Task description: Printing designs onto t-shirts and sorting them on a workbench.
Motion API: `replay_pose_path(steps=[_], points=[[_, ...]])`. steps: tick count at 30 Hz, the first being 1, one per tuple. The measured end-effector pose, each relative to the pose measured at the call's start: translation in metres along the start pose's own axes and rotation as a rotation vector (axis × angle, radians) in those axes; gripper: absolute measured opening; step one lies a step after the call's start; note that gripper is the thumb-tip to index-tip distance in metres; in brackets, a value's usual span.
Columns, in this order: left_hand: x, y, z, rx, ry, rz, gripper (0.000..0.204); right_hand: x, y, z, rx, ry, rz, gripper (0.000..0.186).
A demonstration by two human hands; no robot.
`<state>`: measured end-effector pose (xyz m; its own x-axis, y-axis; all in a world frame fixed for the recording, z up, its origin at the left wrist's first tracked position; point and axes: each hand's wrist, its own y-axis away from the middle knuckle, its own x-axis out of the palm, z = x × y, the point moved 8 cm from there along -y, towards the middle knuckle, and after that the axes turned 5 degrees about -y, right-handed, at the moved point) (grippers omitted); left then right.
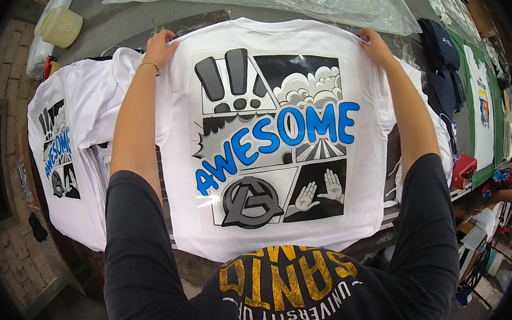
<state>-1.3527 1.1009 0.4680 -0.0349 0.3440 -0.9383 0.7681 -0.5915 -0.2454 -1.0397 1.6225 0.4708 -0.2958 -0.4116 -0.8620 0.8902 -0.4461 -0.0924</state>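
A white T-shirt (275, 137) lies spread in front of me, its neckline at the far side. Its large print has grey and black comic panels, with blue lettering slanting across them. At the shirt's far left shoulder, my left hand (162, 48) is closed on the cloth, a bracelet round its wrist. My right hand (373, 47) pinches the far right shoulder, fingertips at the fabric's edge. Both arms reach along the sides of the shirt. Left of it lies a second white T-shirt (80, 101) with the same print, rumpled and partly hanging over the table's edge.
Clear plastic sheeting (328, 1) covers part of the far table, and a yellowish bucket (61, 27) stands far left. To the right are dark folded garments (439, 46), a red object (463, 169) and a green board (485, 151). Beyond them is a person in a multicoloured top (511, 181).
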Motion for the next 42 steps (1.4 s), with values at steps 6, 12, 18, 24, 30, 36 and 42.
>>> replay_pose_path(steps=[6,12,18,24,30,36,42], points=[[0.004,-0.009,0.009,0.023,0.103,0.109,0.025,0.014,-0.011,-0.015,0.247,-0.086,0.192,0.023],[0.006,-0.014,0.022,-0.006,0.124,0.067,0.028,0.018,-0.018,-0.006,0.105,-0.005,0.03,0.023],[0.005,-0.01,0.038,-0.077,0.066,0.021,0.032,0.02,-0.017,0.0,0.052,0.052,-0.06,0.024],[-0.009,-0.009,0.013,-0.01,-0.154,-0.126,0.032,0.023,-0.003,0.034,0.106,0.222,-0.184,0.023],[0.022,-0.041,-0.047,0.048,-0.154,-0.039,0.047,0.049,-0.024,0.109,-0.083,0.184,-0.14,0.032],[0.03,-0.042,-0.071,0.053,-0.315,0.182,0.05,0.05,-0.033,0.109,-0.038,0.363,0.028,0.021],[-0.026,0.007,-0.088,0.17,-0.115,-0.478,0.04,0.036,0.012,0.116,-0.26,0.047,-0.477,0.026]])
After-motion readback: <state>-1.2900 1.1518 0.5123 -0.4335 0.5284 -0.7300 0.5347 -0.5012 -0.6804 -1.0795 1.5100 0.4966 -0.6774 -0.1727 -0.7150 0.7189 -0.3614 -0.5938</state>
